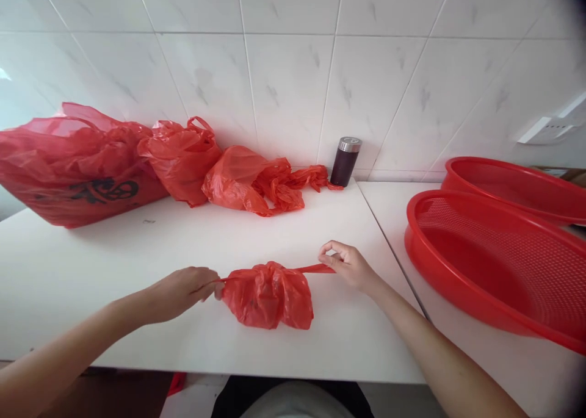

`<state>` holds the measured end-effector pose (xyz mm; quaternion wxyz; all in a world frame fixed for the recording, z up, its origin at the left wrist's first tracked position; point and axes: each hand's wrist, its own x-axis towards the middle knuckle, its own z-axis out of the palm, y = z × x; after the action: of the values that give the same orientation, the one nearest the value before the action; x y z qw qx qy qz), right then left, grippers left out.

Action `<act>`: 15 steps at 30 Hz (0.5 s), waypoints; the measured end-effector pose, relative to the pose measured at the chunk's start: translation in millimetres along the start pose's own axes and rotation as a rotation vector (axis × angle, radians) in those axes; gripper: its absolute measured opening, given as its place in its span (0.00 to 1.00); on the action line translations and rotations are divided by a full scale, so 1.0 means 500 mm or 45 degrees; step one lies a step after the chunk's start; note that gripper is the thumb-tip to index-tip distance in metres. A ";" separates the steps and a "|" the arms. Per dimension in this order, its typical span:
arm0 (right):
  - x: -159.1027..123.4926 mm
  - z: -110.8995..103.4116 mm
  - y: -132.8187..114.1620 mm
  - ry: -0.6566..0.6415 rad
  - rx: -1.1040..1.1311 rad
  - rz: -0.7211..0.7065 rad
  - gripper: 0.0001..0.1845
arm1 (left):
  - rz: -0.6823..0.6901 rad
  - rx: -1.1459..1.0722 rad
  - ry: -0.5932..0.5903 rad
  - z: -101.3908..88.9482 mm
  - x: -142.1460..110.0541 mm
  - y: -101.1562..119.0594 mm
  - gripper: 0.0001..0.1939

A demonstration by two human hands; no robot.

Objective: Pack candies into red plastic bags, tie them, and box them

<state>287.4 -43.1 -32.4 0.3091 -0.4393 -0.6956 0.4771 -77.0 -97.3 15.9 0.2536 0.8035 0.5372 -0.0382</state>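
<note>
A small red plastic bag [270, 299] lies on the white table in front of me, its top gathered and its two handles stretched out sideways. My left hand [195, 290] is closed on the handle at the bag's left. The other handle runs right to my right hand [345, 262], which pinches it between thumb and fingers. What the bag contains is hidden by the plastic.
Along the tiled wall stand a large red bag [82, 174] with black print, a knotted red bag [183, 162] and a crumpled red bag [247, 180]. A dark flask [345, 163] stands right of them. Red plastic baskets [414, 247] occupy the right. The white table [151, 345] has a seam before them.
</note>
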 end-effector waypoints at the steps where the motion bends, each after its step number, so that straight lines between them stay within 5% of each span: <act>1: 0.002 0.002 0.002 0.005 -0.025 0.002 0.17 | -0.042 -0.076 -0.055 -0.007 -0.004 -0.003 0.25; 3: 0.004 0.005 0.003 0.031 -0.066 0.001 0.17 | -0.073 -0.089 -0.042 -0.021 -0.002 0.004 0.24; 7: -0.010 0.004 -0.002 0.180 -0.208 -0.071 0.15 | 0.047 0.142 0.346 -0.024 0.045 0.074 0.29; 10: -0.036 -0.001 -0.012 0.290 -0.387 -0.148 0.13 | 0.147 0.174 0.296 -0.002 0.090 0.122 0.27; 13: -0.072 -0.025 -0.028 0.423 -0.556 -0.266 0.11 | 0.086 0.096 0.213 -0.005 0.097 0.105 0.13; 15: -0.098 -0.061 -0.043 0.504 -0.645 -0.287 0.10 | -0.010 0.025 0.318 -0.029 0.066 0.056 0.11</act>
<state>327.3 -78.9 -1.8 0.3701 -0.5065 -0.7627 0.1573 -41.7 -71.2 27.9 0.1766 0.8023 0.5675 0.0560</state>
